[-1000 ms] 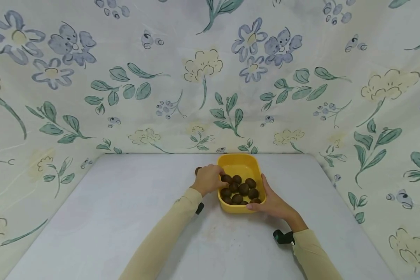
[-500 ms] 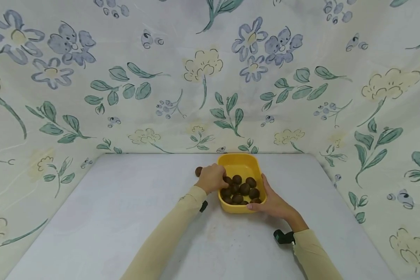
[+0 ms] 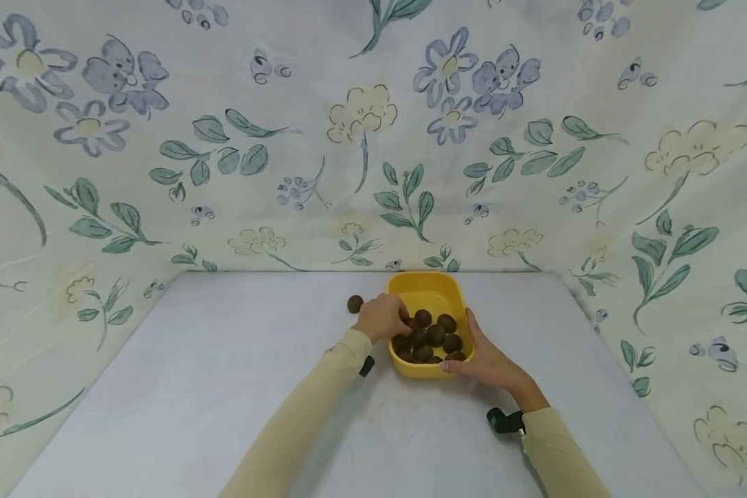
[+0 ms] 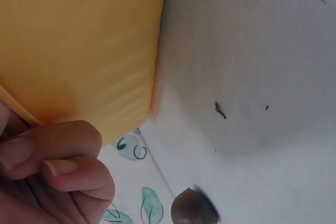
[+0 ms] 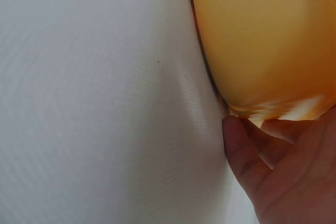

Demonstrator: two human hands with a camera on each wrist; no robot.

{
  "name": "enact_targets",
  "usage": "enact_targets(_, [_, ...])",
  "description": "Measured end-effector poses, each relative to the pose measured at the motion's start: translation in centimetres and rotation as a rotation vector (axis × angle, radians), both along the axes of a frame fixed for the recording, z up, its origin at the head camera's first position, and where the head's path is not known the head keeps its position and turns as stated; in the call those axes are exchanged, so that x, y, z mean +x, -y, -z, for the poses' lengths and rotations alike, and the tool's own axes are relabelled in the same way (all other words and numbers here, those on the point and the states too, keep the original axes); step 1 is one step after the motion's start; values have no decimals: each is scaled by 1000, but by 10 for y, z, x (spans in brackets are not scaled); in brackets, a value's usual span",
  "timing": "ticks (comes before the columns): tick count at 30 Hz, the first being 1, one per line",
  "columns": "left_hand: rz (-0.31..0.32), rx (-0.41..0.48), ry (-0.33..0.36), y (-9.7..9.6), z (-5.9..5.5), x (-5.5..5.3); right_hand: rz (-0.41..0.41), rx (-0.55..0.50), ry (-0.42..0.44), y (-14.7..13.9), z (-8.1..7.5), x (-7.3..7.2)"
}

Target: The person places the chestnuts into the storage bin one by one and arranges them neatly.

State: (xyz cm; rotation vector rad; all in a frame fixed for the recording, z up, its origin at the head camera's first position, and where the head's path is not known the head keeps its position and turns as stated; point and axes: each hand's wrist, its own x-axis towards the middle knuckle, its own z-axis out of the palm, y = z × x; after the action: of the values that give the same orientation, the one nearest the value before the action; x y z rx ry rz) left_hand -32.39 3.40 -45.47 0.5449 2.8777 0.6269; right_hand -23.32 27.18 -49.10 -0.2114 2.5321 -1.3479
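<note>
A yellow plastic container (image 3: 431, 299) stands at the back of the table, with several brown chestnuts (image 3: 436, 336) heaped in its near half. My left hand (image 3: 378, 319) reaches over its left rim, thumb and fingertips pinching a chestnut (image 3: 413, 324) that is partly hidden. In the left wrist view, curled fingers (image 4: 79, 174) show beside the yellow outer wall. My right hand (image 3: 490, 363) holds the container's near right corner, its thumb along the near rim and fingers along the right side. A single chestnut (image 3: 355, 304) lies on the table left of the container, behind my left hand.
The white table (image 3: 236, 373) ends at a floral cloth backdrop (image 3: 348, 173), close behind the container. Small dark specks (image 4: 220, 110) dot the surface in the left wrist view. A black wrist camera (image 3: 504, 420) sits at my right wrist.
My left hand has moved slightly right, farther over the container, and the chestnut at its fingertips has shifted with it. More of the loose chestnut shows. My right hand has stayed in place.
</note>
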Motion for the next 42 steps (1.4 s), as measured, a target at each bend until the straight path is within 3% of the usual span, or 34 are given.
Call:
enact_targets(10, [6, -7, -1, 1, 5, 3, 24, 4, 32, 1, 2, 0])
enact_targets(17, [-10, 136, -62, 17, 3, 8, 16, 14, 27, 2, 2, 1])
enact_targets(24, [-174, 459, -171, 50, 0, 4, 8, 14, 4, 0, 2, 0])
enact_targets(28, [-263, 603, -165, 68, 0, 1, 5, 10, 3, -1, 2, 0])
enact_targets(31, [-329, 682, -164, 77, 0, -2, 5, 5, 0, -2, 1, 1])
enact_targets(37, [-412, 780, -239, 86, 5, -11, 9, -1, -9, -1, 1, 0])
enact_targets(42, [-477, 794, -179, 86, 17, -13, 8, -12, -8, -1, 1, -2])
